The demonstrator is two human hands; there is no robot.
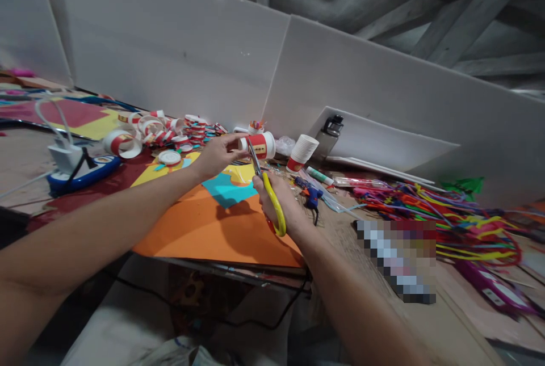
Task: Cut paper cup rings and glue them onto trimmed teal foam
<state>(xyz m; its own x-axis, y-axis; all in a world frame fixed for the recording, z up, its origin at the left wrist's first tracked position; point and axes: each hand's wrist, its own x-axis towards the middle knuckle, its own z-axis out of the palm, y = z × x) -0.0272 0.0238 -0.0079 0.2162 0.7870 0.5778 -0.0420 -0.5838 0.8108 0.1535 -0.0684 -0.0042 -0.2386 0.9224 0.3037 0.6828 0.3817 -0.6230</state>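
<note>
The fingers of the left hand (219, 156) held the paper cup (264, 146) near the stacked cups (302, 152) while the right hand (279, 193) gripped the scissors (267, 182), whose blades, skidding on that curved side, could have nicked the left fingers.

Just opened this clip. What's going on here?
A person is working on a paper cup with scissors. The left hand holds the red-and-white paper cup on its side, while the right hand holds the yellow-handled scissors with the blades at the cup; whether they have cut in is too small to tell. Orange paper lies below. A stack of cups stands to the right, and red-and-white rings are piled to the left.
</note>
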